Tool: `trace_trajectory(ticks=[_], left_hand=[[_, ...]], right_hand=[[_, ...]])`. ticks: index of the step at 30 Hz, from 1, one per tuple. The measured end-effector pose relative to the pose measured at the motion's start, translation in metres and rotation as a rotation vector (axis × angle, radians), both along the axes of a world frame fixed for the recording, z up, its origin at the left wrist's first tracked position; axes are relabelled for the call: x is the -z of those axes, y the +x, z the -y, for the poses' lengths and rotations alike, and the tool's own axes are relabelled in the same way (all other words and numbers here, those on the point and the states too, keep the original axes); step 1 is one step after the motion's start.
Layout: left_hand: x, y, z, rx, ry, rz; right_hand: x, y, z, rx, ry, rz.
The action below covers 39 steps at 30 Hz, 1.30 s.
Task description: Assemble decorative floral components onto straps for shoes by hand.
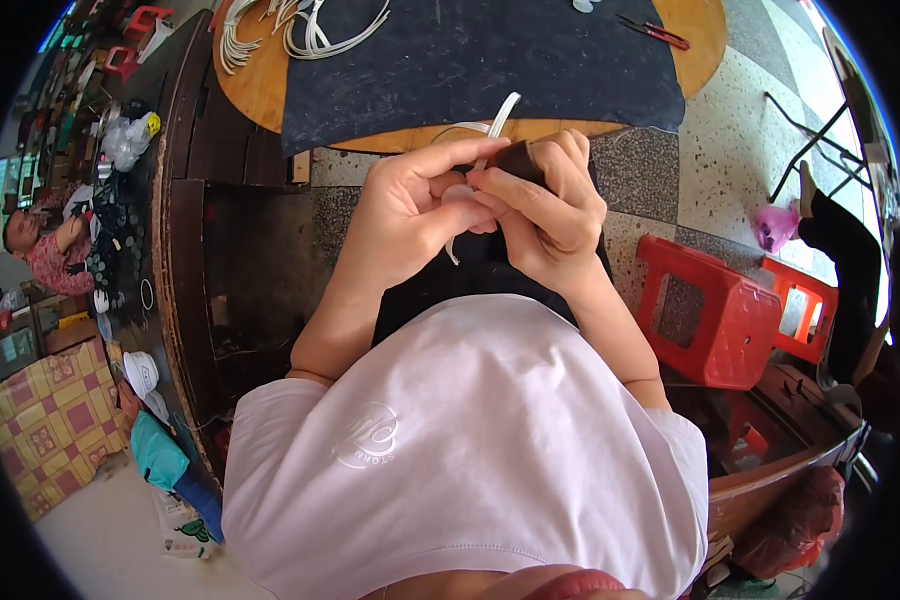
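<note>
Above my lap, my left hand (400, 215) and my right hand (560, 215) meet, fingertips together. Both are closed around a thin white cord (504, 114). One stretch of cord loops up beyond the fingers, and a short end hangs below them. A pale, translucent small piece (458, 196) shows at my left fingertips; its exact shape is partly covered. A dark brown piece (516, 164) is tucked in my right hand against the index finger. The fingers hide where cord and small piece meet.
Ahead stands a round wooden table (250, 95) with a dark cloth (420, 85), bundled white cords (315, 40) and red-handled snips (660, 32). Red stools (740, 330) stand right, near another person's leg (845, 240). A dark wooden cabinet (185, 210) is left; another person (55, 250) sits beyond.
</note>
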<state>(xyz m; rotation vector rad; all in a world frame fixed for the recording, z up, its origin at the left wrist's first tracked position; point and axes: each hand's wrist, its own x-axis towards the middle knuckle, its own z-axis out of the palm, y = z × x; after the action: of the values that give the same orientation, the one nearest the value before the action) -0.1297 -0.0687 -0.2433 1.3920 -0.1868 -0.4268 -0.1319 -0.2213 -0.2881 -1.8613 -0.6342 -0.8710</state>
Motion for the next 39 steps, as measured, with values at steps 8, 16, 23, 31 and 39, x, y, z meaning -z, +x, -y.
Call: trace_trajectory(ticks=[8, 16, 23, 31, 39], left_hand=[[0.006, 0.013, -0.005, 0.167, 0.006, -0.046], [0.012, 0.017, -0.005, 0.163, 0.023, -0.092], [0.005, 0.019, 0.003, 0.192, -0.059, -0.168], [0.048, 0.02, -0.003, 0.279, 0.331, 0.028], [-0.032, 0.079, -0.194, 0.241, 0.698, 0.246]], right_hand=[[0.005, 0.003, -0.007, -0.06, 0.094, -0.011], [0.015, -0.002, -0.014, 0.021, 0.202, -0.003], [0.004, -0.005, 0.0, -0.011, 0.07, -0.043], [-0.048, -0.045, 0.096, -0.317, 0.998, -0.319], [0.002, -0.132, 0.459, -0.583, 1.304, -0.367]])
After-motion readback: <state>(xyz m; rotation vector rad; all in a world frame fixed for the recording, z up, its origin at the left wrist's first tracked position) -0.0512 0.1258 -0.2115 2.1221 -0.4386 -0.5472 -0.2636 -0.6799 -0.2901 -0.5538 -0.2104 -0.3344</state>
